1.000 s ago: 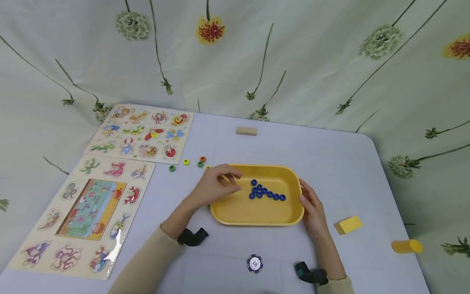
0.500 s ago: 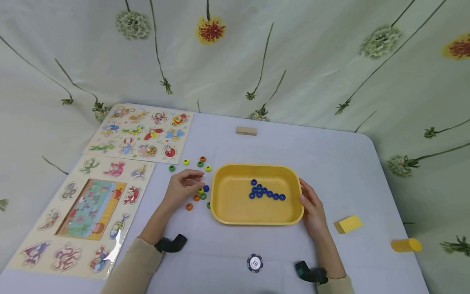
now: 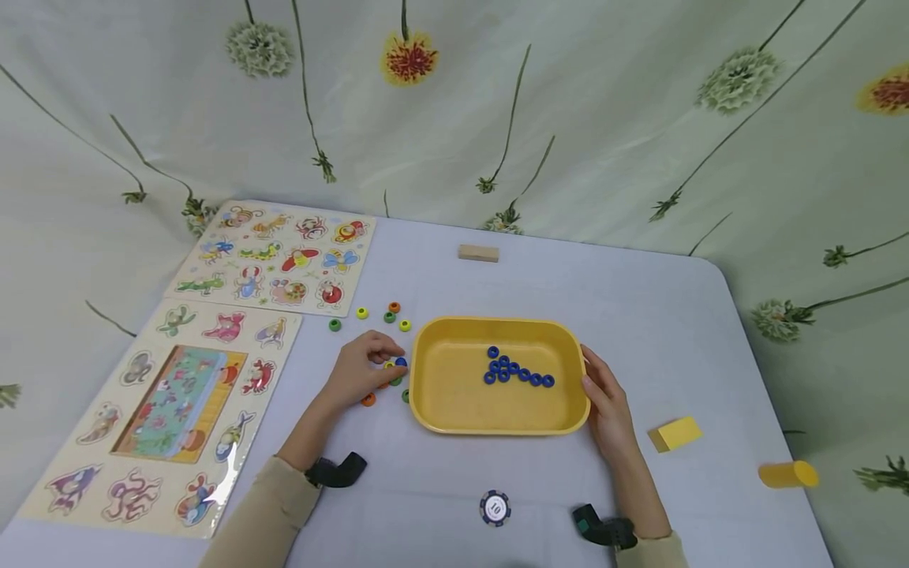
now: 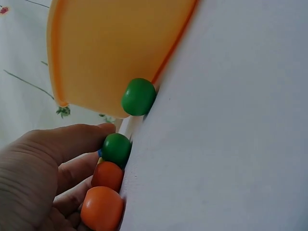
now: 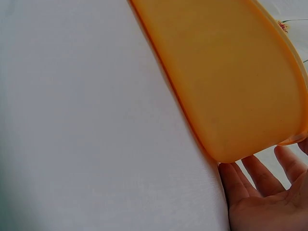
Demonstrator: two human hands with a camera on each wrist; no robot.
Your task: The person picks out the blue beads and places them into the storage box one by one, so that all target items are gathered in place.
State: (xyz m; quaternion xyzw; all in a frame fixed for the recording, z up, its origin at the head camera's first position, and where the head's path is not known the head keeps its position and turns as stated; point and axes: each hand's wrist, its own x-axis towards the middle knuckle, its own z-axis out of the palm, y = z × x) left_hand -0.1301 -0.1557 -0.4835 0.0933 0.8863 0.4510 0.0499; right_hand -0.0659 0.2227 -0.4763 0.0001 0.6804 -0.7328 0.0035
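My left hand is low beside the tray's left end, thumb and index fingertip on either side of a blue bead. A small gap seems to show around that bead. In the left wrist view a green bead and an orange bead sit by the thumb; the blue one is almost hidden. The yellow tray holds several blue beads in a loose cluster. At its right end my right hand rests against the outside, its fingers fairly straight along the wall.
Behind my left hand lie loose beads, among them a yellow bead and an orange bead. Two picture puzzle boards cover the left side. A wooden block, yellow block, yellow cylinder and poker chip surround the tray.
The left hand has moved left from above the tray, down to the loose beads, then slightly right to the blue bead. The right hand and tray have stayed put.
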